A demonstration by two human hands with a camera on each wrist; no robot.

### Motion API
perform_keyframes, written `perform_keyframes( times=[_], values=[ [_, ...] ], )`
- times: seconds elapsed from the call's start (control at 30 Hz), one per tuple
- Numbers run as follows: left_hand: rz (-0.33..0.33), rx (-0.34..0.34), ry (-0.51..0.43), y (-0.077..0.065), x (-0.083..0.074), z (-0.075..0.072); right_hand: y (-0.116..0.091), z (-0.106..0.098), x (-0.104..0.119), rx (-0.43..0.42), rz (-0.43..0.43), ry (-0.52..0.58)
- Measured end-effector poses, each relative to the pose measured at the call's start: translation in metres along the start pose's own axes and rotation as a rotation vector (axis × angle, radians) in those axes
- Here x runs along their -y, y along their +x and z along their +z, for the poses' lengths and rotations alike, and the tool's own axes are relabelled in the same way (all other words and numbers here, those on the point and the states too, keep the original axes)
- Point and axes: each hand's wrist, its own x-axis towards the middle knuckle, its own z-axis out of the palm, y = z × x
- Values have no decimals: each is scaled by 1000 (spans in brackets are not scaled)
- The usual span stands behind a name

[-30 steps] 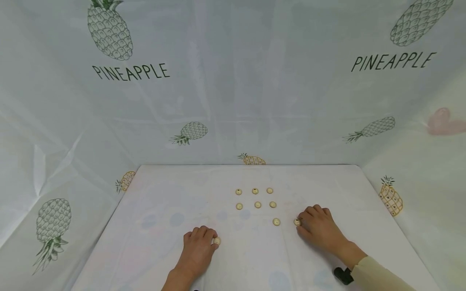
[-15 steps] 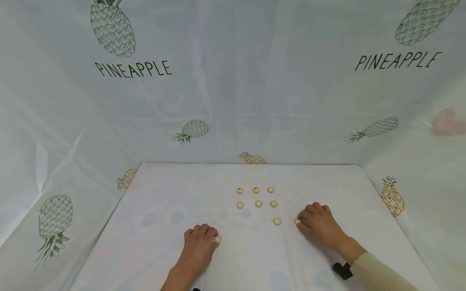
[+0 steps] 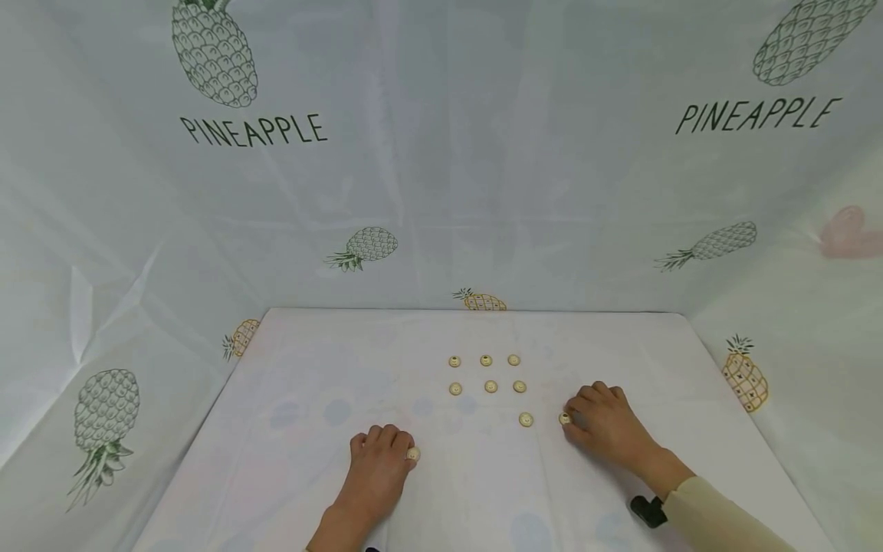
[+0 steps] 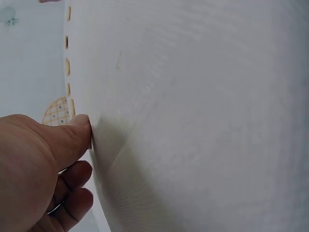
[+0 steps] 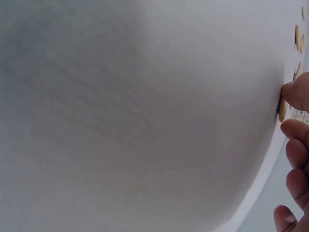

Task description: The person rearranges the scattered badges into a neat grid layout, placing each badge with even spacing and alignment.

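Note:
Near the front middle of the table, my left hand (image 3: pixel 375 471) pinches a small round pale wooden disc (image 3: pixel 412 454) between thumb and index finger. In the left wrist view the thumb (image 4: pixel 72 137) hides that disc. Farther right, my right hand (image 3: pixel 607 429) holds a second disc (image 3: pixel 565 418) with a dark mark at its fingertips, down at the cloth. The right wrist view has this disc (image 5: pixel 283 108) edge-on between thumb and index finger. Just left of it lies a loose disc (image 3: pixel 526 419), apart from the hand.
Behind the hands, more discs lie flat in two rows, a back row (image 3: pixel 486 360) and a nearer row (image 3: pixel 490 386). A white cloth covers the table (image 3: pixel 310 360). Pineapple-printed sheeting (image 3: pixel 441 169) hangs at the back and sides. A black strap end (image 3: pixel 648 511) shows beneath the right wrist.
The head view has shifted slightly. Both hands stay at their discs with hardly any movement, and the loose discs keep their places.

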Motion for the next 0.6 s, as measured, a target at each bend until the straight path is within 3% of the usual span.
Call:
perform_keyframes(
  times=[0.2,0.47,0.6],
  values=[
    [-15,3,7,0,0,1,0,1,-2,-81,-77,-16],
    [-13,-16,11,0,-1,0,1,2,-1,-24,-53,5],
    [-16,-10,10,1,-1,0,2,4,-1,-44,-67,-6]
  ],
)
